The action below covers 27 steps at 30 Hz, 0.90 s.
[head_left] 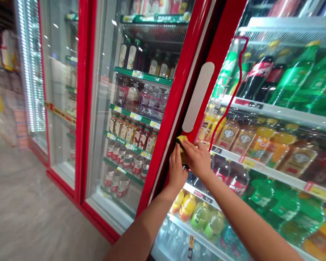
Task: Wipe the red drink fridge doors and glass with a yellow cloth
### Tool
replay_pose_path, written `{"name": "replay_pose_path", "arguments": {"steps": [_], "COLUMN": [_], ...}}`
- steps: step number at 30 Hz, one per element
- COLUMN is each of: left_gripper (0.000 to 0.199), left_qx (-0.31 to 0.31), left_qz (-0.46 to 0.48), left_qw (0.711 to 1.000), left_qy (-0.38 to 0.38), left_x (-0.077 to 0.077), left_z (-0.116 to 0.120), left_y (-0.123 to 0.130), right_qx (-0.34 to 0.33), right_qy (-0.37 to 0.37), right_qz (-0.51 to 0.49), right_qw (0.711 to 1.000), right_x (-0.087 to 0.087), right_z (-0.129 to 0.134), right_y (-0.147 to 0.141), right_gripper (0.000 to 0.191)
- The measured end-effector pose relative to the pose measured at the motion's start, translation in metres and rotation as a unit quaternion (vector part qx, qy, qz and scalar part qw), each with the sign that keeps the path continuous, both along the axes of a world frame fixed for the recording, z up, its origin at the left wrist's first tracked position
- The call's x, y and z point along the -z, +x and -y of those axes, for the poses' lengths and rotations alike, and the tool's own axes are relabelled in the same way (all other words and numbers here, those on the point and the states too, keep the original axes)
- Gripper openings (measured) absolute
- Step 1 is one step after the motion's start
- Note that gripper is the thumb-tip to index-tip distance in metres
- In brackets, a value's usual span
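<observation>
Both hands meet at the red door frame (225, 32) of a drinks fridge, just below its long pale handle plate (198, 98). A yellow cloth with a dark edge (182, 138) is pressed against the frame there, partly hidden by the fingers. My right hand (197, 158) lies over the cloth from the right, fingers bent round it. From below, my left hand (178, 169) reaches up to the cloth's left side, its fingers close together against it. How much of the cloth sits in the left hand is hidden.
Behind the right glass door stand shelves of soda bottles (293, 83) and juice bottles (244, 143). A second red-framed fridge with bottles and cans (137, 165) adjoins on the left. Yellow tape (60, 113) crosses a further door. The grey floor (43, 210) lies lower left.
</observation>
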<state>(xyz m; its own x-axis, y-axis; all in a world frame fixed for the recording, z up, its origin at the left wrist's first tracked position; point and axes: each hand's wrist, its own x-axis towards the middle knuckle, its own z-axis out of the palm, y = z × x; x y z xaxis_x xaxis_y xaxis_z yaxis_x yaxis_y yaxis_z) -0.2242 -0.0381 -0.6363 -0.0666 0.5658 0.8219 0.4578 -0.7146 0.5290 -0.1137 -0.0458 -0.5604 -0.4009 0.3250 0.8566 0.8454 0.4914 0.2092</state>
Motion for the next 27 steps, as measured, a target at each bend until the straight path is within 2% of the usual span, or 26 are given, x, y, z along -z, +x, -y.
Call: {"name": "replay_pose_path", "arguments": {"steps": [1, 2, 3, 5, 8, 10, 11, 15, 17, 19, 21, 23, 25, 27], "left_gripper": [0.100, 0.098, 0.096, 0.091, 0.081, 0.076, 0.076, 0.073, 0.070, 0.068, 0.067, 0.067, 0.066, 0.064], "left_qx": [-0.003, -0.007, -0.013, -0.020, 0.000, 0.031, 0.050, 0.111, 0.133, 0.165, 0.207, 0.240, 0.258, 0.264], "left_qz": [0.001, 0.001, 0.000, -0.008, -0.041, -0.062, -0.071, -0.082, -0.072, -0.063, -0.065, -0.076, -0.084, -0.090], "left_qw": [1.000, 1.000, 1.000, 0.999, 0.994, 0.987, 0.985, 0.980, 0.975, 0.962, 0.945, 0.932, 0.928, 0.931], "left_qy": [0.003, 0.001, -0.005, -0.036, -0.105, -0.142, -0.149, -0.141, -0.164, -0.208, -0.246, -0.261, -0.256, -0.236], "left_x": [-0.026, -0.044, -0.055, -0.058, -0.047, -0.057, -0.070, -0.143, -0.163, -0.163, -0.156, -0.155, -0.168, -0.195], "left_z": [-0.001, -0.001, 0.001, 0.008, 0.023, 0.027, 0.027, 0.014, 0.010, 0.011, 0.017, 0.025, 0.034, 0.044], "left_y": [0.002, 0.004, 0.004, 0.002, -0.007, -0.015, -0.020, -0.034, -0.043, -0.056, -0.072, -0.090, -0.105, -0.116], "right_qx": [0.010, 0.020, 0.030, 0.045, 0.053, 0.054, 0.056, 0.077, 0.084, 0.091, 0.100, 0.109, 0.121, 0.126], "right_qy": [-0.005, -0.013, -0.024, -0.054, -0.103, -0.127, -0.136, -0.152, -0.160, -0.185, -0.230, -0.269, -0.282, -0.268], "right_qz": [-0.007, -0.011, -0.009, 0.007, 0.044, 0.069, 0.076, 0.041, 0.013, 0.003, 0.000, -0.010, -0.027, -0.044], "right_qw": [1.000, 1.000, 0.999, 0.997, 0.992, 0.988, 0.986, 0.985, 0.983, 0.978, 0.968, 0.957, 0.951, 0.954], "right_x": [-0.023, -0.040, -0.051, -0.058, -0.059, -0.076, -0.091, -0.155, -0.168, -0.166, -0.159, -0.161, -0.177, -0.206], "right_z": [0.000, 0.002, 0.004, 0.012, 0.024, 0.025, 0.024, 0.014, 0.012, 0.015, 0.021, 0.029, 0.039, 0.051], "right_y": [0.000, 0.000, 0.000, -0.001, 0.000, 0.000, 0.000, -0.006, -0.015, -0.027, -0.041, -0.053, -0.061, -0.067], "right_gripper": [0.043, 0.042, 0.042, 0.042, 0.042, 0.039, 0.038, 0.040, 0.041, 0.037, 0.033, 0.031, 0.034, 0.038]}}
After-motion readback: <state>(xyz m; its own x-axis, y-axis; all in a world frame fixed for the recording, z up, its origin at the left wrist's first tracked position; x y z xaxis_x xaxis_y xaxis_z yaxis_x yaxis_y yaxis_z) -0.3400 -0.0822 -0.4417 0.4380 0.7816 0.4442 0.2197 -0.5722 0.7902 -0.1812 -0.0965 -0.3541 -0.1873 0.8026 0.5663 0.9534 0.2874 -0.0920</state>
